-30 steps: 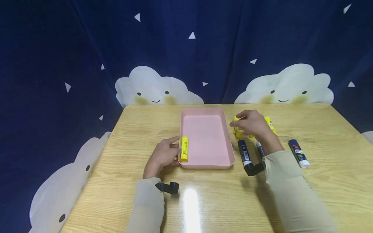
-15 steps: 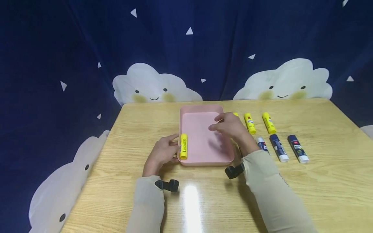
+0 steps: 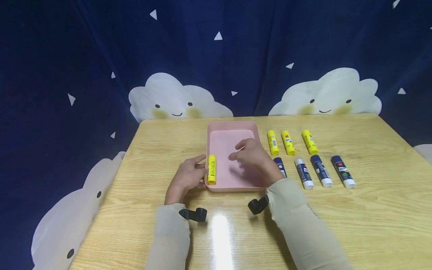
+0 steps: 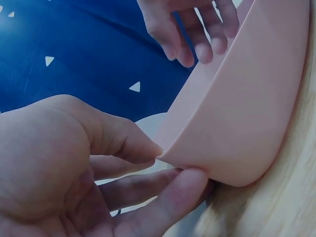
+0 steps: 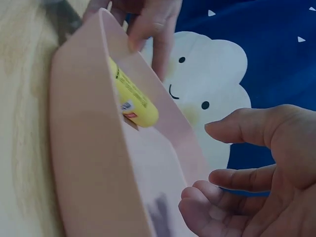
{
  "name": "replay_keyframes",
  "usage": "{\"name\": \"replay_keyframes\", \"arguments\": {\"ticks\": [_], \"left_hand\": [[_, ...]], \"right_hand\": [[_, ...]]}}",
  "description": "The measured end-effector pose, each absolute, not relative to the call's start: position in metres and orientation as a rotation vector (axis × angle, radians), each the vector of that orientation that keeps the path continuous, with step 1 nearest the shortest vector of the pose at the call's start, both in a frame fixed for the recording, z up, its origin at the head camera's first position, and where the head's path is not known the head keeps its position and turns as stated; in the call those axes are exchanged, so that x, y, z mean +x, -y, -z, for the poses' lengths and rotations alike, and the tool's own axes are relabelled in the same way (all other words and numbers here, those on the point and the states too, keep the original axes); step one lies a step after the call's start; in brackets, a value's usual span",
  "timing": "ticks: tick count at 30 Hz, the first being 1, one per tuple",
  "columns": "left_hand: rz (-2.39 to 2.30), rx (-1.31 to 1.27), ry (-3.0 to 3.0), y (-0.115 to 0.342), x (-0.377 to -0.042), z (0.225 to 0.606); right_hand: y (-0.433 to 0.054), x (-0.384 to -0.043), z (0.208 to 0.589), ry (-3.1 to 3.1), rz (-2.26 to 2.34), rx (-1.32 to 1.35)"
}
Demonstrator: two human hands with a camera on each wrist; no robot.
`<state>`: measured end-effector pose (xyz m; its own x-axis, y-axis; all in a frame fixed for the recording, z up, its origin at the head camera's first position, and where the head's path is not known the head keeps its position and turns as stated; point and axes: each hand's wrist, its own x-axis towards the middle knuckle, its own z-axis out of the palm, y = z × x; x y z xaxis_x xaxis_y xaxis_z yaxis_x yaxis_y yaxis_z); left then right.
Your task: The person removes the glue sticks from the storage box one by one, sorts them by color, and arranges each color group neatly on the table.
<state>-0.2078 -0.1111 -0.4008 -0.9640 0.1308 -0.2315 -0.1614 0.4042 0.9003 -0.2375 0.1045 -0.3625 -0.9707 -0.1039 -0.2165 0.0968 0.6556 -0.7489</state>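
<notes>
My left hand (image 3: pixel 189 174) rests at the left side of a shallow pink tray (image 3: pixel 236 189). In the left wrist view, its thumb tip meets the rim and a fingertip touches the outer wall. A yellow glue stick (image 3: pixel 211 169) lies lengthwise inside the tray along that left wall, and its printed label shows in the right wrist view. Over the right half of the tray is my right hand (image 3: pixel 251 155), with loosely bent fingers and nothing between them. Its shadow falls on the tray floor.
Right of the tray, three yellow glue sticks (image 3: pixel 288 142) lie in a back row. Several dark blue glue sticks (image 3: pixel 321 170) with white ends form a front row, the leftmost partly behind my right arm. A dark curtain (image 3: pixel 189 45) hangs behind the wooden table (image 3: pixel 162 142).
My right hand has moved left from above the yellow glue sticks to over the tray, uncovering most of the glue sticks. The left hand keeps its place at the tray's left side.
</notes>
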Motion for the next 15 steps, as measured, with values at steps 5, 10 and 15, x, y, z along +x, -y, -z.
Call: {"name": "replay_keyframes", "arguments": {"ticks": [5, 10, 15], "left_hand": [[-1.577, -0.039, -2.398, 0.112, -0.208, 0.4], [-1.576, -0.041, -2.395, 0.113, -0.208, 0.399], [-1.571, -0.034, -2.396, 0.113, -0.208, 0.4]], "right_hand": [[-0.092, -0.237, 0.368, -2.648, 1.148, 0.009], [-0.077, -0.236, 0.373, -2.621, 1.147, 0.044], [-0.065, -0.235, 0.376, -2.609, 1.177, 0.033]]}}
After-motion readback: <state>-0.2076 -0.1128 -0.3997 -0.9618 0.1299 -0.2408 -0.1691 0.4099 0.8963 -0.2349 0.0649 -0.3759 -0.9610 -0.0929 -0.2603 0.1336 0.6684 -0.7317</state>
